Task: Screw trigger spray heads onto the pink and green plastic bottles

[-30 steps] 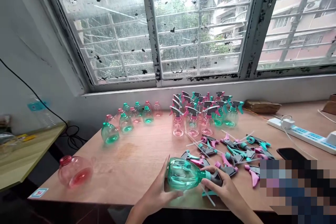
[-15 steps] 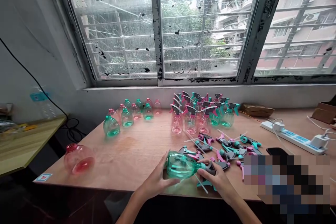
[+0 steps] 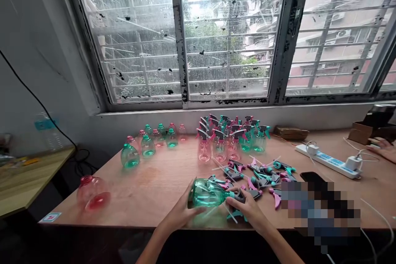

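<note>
A clear green spray bottle (image 3: pixel 208 193) lies on its side just above the table's front edge, its neck pointing right. Round its base and side my left hand (image 3: pixel 182 210) is closed. At the neck, the fingers of my right hand (image 3: pixel 247 206) grip a trigger sprayer head (image 3: pixel 237 196) with a dark grey part; how far it is screwed on cannot be made out. Loose pink, teal and grey trigger sprayers (image 3: pixel 262 175) with thin tubes lie in a pile just beyond my right hand. A teal trigger sprayer (image 3: pixel 237 214) rests under the bottle's neck.
Bottles with sprayers fitted (image 3: pixel 219 146) stand grouped by the wall. Open bottles (image 3: pixel 147 146) stand back left; a pink bottle (image 3: pixel 93 193) is front left. To the right are a power strip (image 3: pixel 328 161), a dark phone (image 3: pixel 312 178) and another person's hand (image 3: pixel 383 148).
The view has turned slightly right and up, and another person's hand now shows at the right edge. Both my hands keep their hold on the bottle and sprayer head.
</note>
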Demonstrator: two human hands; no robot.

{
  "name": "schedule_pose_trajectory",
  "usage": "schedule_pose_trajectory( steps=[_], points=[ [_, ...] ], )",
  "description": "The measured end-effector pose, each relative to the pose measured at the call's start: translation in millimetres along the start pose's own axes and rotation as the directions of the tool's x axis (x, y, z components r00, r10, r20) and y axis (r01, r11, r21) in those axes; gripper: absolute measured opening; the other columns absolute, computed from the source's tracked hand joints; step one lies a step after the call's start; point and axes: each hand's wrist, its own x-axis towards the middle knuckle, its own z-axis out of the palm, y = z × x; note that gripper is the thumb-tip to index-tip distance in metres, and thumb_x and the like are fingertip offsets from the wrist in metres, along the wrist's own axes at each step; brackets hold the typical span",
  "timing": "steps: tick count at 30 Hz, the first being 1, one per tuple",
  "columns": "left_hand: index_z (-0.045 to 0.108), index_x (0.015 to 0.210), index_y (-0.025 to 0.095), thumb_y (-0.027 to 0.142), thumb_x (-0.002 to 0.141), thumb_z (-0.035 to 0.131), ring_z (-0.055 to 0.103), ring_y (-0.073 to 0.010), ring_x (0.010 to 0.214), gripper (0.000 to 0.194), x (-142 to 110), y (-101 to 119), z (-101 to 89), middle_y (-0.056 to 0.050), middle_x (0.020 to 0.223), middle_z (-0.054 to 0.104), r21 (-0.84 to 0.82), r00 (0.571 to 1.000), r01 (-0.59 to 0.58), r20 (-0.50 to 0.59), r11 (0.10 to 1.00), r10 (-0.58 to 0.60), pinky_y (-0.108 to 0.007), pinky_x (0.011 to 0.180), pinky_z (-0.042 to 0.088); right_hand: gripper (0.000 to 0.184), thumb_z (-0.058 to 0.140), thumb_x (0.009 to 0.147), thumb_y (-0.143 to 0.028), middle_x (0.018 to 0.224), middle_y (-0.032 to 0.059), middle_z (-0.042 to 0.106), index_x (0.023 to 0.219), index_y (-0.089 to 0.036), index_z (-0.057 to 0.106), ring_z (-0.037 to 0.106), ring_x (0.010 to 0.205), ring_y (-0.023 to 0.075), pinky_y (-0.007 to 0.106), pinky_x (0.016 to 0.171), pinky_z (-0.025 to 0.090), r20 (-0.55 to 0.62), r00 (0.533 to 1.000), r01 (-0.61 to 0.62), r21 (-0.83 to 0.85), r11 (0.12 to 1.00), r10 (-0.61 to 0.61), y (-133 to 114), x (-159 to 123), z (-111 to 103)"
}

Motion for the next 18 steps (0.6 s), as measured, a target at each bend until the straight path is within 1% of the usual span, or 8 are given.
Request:
schedule_pose_trajectory(
  steps=[3,6,7,10,11,13,15,18],
  points=[
    [0.019,0.160,0.029,0.036,0.081,0.081,0.036,-0.0359,0.148,0.101,0,0,1.3,-0.011,0.161,0.039,-0.011,1.000,0.001,-0.015,1.000,-0.001,-0.052,0.124,0.025,0.043,0.084,0.073,-0.051,0.065,-0.0020,0.072,0.094,-0.021,0.061,0.065,0.057,0.0178,0.029,0.055,0.053,-0.003,1.000,0.009,-0.009,1.000,-0.009,0,0,-1],
    [0.024,0.159,0.028,0.036,0.078,0.083,0.043,-0.0365,0.144,0.101,2,3,1.2,-0.013,0.158,0.044,-0.028,1.000,0.007,-0.004,1.000,-0.007,-0.054,0.122,0.029,0.042,0.085,0.073,-0.050,0.064,-0.0027,0.071,0.092,-0.021,0.062,0.064,0.058,0.0174,0.029,0.056,0.053,0.004,1.000,0.021,-0.019,1.000,-0.021,-2,-1,-1],
    [0.029,0.157,0.027,0.036,0.079,0.083,0.045,-0.0362,0.142,0.095,3,5,0.6,-0.013,0.155,0.048,-0.032,1.000,0.008,0.003,0.999,-0.008,-0.054,0.121,0.031,0.042,0.085,0.072,-0.050,0.064,-0.0028,0.070,0.092,-0.021,0.062,0.064,0.058,0.0175,0.029,0.057,0.053,0.009,1.000,0.024,-0.022,0.999,-0.024,-3,-1,-1],
    [0.051,0.144,0.022,0.035,0.087,0.076,0.053,-0.0335,0.135,0.063,5,14,-1.4,-0.013,0.144,0.059,-0.038,0.999,-0.003,0.033,0.999,0.004,-0.055,0.117,0.036,0.040,0.085,0.073,-0.050,0.066,-0.0028,0.070,0.092,-0.022,0.063,0.064,0.060,0.0182,0.030,0.059,0.053,0.019,0.999,0.031,-0.034,0.999,-0.030,-9,-3,0],
    [0.055,0.139,0.020,0.033,0.090,0.074,0.055,-0.0330,0.133,0.054,5,17,-1.6,-0.012,0.141,0.062,-0.039,0.999,-0.006,0.040,0.999,0.008,-0.057,0.115,0.038,0.040,0.084,0.073,-0.050,0.067,-0.0029,0.069,0.091,-0.022,0.063,0.064,0.060,0.0185,0.031,0.059,0.053,0.021,0.999,0.031,-0.036,0.999,-0.030,-11,-4,0],
    [0.058,0.135,0.018,0.030,0.093,0.071,0.057,-0.0325,0.129,0.045,4,21,-0.3,-0.011,0.138,0.063,-0.042,0.999,-0.011,0.042,0.999,0.013,-0.060,0.113,0.039,0.040,0.084,0.073,-0.051,0.066,-0.0031,0.068,0.090,-0.022,0.062,0.064,0.060,0.0191,0.031,0.058,0.053,0.028,0.999,0.026,-0.041,0.999,-0.025,-16,-4,0],
    [0.057,0.135,0.019,0.028,0.094,0.070,0.057,-0.0323,0.129,0.045,2,22,3.6,-0.011,0.139,0.061,-0.054,0.999,-0.015,0.031,0.998,0.017,-0.060,0.112,0.040,0.041,0.084,0.073,-0.052,0.065,-0.0033,0.067,0.090,-0.022,0.062,0.064,0.060,0.0190,0.031,0.057,0.052,0.040,0.999,0.016,-0.043,0.999,-0.014,-19,-4,-2],
    [0.053,0.140,0.019,0.029,0.089,0.075,0.057,-0.0333,0.130,0.056,-5,19,12.5,-0.012,0.140,0.061,-0.080,1.000,-0.010,0.001,0.997,0.010,-0.058,0.112,0.041,0.042,0.083,0.073,-0.052,0.063,-0.0038,0.066,0.093,-0.020,0.063,0.063,0.058,0.0180,0.029,0.055,0.050,0.073,0.997,-0.009,-0.041,0.999,0.012,-22,-4,-7]
  ],
)
